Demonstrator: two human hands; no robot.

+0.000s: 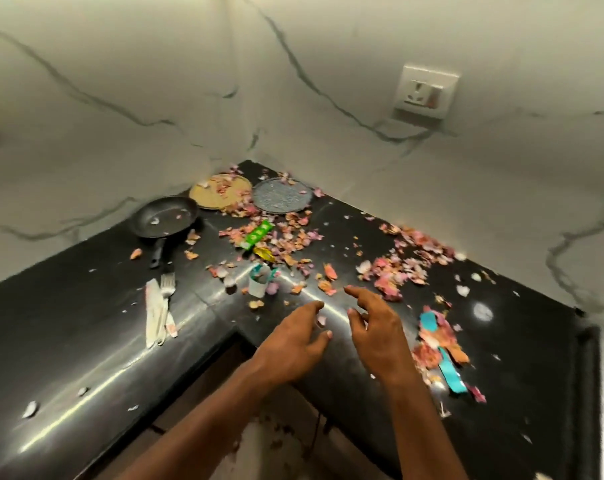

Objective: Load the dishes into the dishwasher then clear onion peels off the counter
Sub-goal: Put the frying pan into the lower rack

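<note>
Head view: glossy black corner counter [68, 341].
Hands: left hand [293, 344], right hand [376, 327] — both open, empty, above counter's inner edge.
Peels: pink papery onion peels [404, 268] scattered across counter — black frying pan [163, 216] back left.

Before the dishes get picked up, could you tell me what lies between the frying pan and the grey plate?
In the head view, a tan plate strewn with onion peels lies between the frying pan and the grey plate, in the counter's corner.

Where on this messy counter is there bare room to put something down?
Mostly on the counter left of the fork, below the frying pan: only stray flecks. Another patch lies between both hands and the near edge. Onion peels crowd the corner by the two plates and the right side.
</note>
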